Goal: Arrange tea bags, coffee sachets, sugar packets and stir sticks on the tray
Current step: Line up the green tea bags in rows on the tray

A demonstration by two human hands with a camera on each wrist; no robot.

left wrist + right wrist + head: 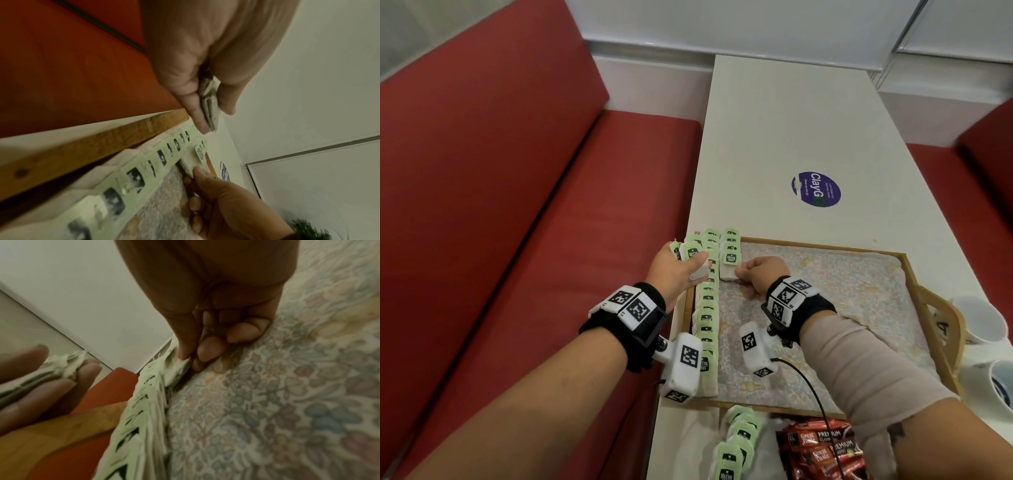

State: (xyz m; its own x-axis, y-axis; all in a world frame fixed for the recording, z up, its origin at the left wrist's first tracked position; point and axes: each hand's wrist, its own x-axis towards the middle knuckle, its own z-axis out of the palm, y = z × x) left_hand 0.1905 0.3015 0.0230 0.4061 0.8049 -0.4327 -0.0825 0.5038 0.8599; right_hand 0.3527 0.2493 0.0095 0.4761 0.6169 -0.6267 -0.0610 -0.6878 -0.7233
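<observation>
Right hand (758, 272) pinches a tea bag (727, 274) beside the row (707, 308); left hand (674, 270) clutches spares (690, 251). A nudge could scatter the row.

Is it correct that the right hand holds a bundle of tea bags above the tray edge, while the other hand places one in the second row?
No, the hands are swapped. In the head view the left hand holds the bundle of tea bags; the right hand places one in the second row on the tray.
</observation>
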